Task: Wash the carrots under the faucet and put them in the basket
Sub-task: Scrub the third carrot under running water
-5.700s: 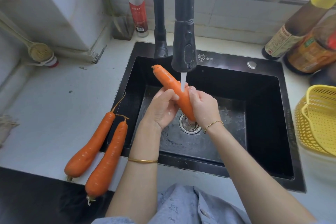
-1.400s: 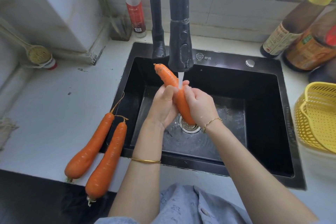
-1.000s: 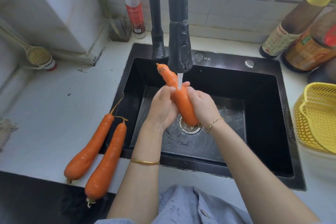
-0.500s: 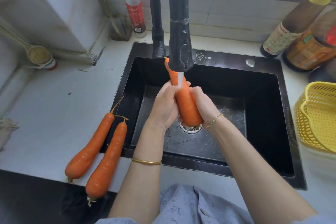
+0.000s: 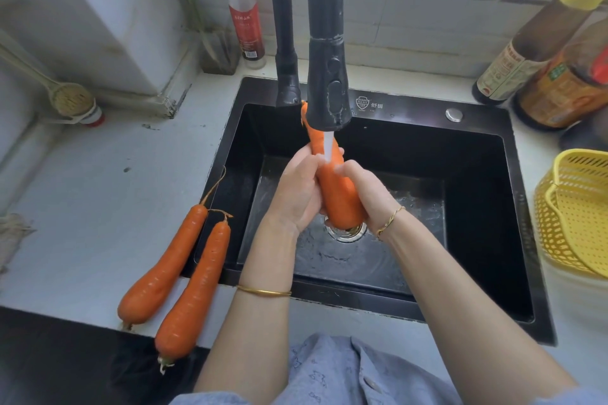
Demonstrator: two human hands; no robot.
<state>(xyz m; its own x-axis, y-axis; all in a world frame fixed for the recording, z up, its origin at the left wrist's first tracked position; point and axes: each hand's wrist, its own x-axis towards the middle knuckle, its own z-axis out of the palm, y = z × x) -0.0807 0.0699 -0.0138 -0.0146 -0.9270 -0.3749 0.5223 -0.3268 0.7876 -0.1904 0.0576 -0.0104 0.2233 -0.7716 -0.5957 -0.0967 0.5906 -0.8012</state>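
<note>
Shirt: a blue shirt (image 5: 329,371) fills the bottom centre of the frame, so the person stands square to the sink.
Counter carrots: the outer carrot (image 5: 164,270) and inner carrot (image 5: 194,293) lie side by side on the counter (image 5: 98,191) at lower left. Their thick ends point toward the person and their thin tips reach over the sink (image 5: 427,108) rim. They are judged to be waiting within reach for their wash.
Left hand: the left hand (image 5: 299,187), at centre frame, has its fingers curled round the left side of the held carrot (image 5: 339,194).
Right hand: the right hand (image 5: 368,191) has its fingers curled round the right side of the same carrot. The two-handed wrap is judged to allow rubbing and turning.
Held carrot: it stands nearly upright with its thick end down over the drain (image 5: 345,233), so runoff falls into the sink. Its thin end is hidden behind the faucet (image 5: 327,76).
Water: the stream (image 5: 328,146) lands on the carrot just above the hands.
Basket: the yellow basket (image 5: 572,217) sits at the right edge, beside the sink and well apart from the hands. It is judged to be the drop-off point, and no carrot shows in the part in view.
Bottles: a red-capped bottle (image 5: 243,10) stands at upper left and sauce bottles (image 5: 526,52) at upper right, clear of the work.
Progress: judged first carrot in wash, two pending.
</note>
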